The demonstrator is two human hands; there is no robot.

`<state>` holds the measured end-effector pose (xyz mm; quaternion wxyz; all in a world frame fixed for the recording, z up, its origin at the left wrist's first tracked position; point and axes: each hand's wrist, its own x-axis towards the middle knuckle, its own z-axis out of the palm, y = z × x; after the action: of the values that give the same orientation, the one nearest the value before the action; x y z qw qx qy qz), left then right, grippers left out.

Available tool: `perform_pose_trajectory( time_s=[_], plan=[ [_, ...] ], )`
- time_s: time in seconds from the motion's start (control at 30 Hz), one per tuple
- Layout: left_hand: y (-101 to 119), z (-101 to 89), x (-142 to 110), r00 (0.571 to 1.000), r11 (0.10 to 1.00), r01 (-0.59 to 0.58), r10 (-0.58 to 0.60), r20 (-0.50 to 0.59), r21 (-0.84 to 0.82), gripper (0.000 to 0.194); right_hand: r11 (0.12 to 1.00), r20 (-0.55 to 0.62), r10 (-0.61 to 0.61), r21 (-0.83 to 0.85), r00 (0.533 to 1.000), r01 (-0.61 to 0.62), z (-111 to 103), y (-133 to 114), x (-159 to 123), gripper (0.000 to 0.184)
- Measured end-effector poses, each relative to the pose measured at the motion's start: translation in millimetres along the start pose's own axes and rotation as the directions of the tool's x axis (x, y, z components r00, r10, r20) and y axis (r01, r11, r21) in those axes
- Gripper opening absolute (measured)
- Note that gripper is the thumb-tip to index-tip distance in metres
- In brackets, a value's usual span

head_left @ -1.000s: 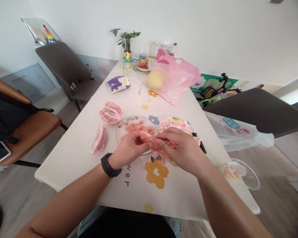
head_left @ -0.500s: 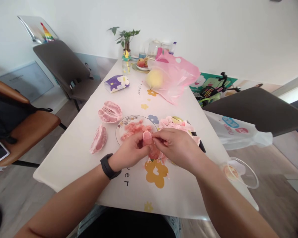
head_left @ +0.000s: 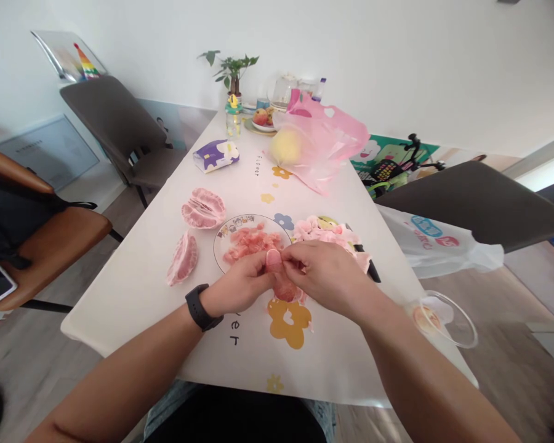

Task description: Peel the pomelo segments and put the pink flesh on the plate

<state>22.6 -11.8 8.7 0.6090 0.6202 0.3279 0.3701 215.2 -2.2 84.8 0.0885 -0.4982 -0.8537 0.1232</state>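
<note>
Between my two hands, just over the near edge of the plate, is a pink pomelo segment. My left hand is closed around its left side. The fingers of my right hand pinch at its upper right edge. Behind them the round white plate with a dark rim line bears a pile of peeled pomelo flesh. To its left lie a large unpeeled pomelo chunk and a smaller pomelo wedge. Right of the plate is a heap of pink and green peel, partly hidden by my right hand.
Farther back on the table are a purple-and-white tissue pack, a pink plastic bag with a yellow round fruit, a fruit plate and a potted plant. A white bag hangs at the right edge.
Both hands stay on the pomelo segment with only slight finger movement. The whole view has shifted a little.
</note>
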Motion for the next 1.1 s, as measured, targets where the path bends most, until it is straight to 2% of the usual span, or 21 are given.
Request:
perform_pose_trajectory(
  time_s=[0.2,0.37,0.43,0.63,0.73,0.87,1.1],
  plan=[
    [-2,-1.8,1,1.0,0.994,0.008,-0.006,0.019,-0.109,0.019,0.975,0.041,0.069,0.207,0.997,-0.076,-4,0,-3,0.021],
    [-2,0.0,0,0.999,0.996,0.029,-0.027,0.027,-0.079,0.021,0.956,0.08,0.057,0.284,0.995,-0.078,-8,6,-3,0.018],
    [-1,1.3,-1,0.998,0.997,0.044,-0.042,0.036,-0.066,0.022,0.966,0.076,0.055,0.249,0.996,-0.073,-8,5,-3,0.018],
    [4,2.2,0,0.996,0.994,0.076,-0.073,0.046,-0.082,0.013,0.998,0.016,0.057,-0.014,0.998,-0.057,1,-1,0,0.025],
    [5,1.4,1,0.992,0.99,0.104,-0.097,0.076,-0.093,0.013,0.998,0.018,0.036,-0.045,0.999,-0.035,5,-1,-1,0.025],
    [4,1.2,0,0.989,0.986,0.126,-0.116,0.096,-0.106,0.013,0.998,0.05,0.038,0.045,0.998,-0.04,1,1,-4,0.025],
    [7,1.8,-1,0.99,0.987,0.128,-0.121,0.077,-0.095,0.018,0.924,0.089,0.15,0.341,0.985,-0.172,3,2,-1,0.018]
  ],
)
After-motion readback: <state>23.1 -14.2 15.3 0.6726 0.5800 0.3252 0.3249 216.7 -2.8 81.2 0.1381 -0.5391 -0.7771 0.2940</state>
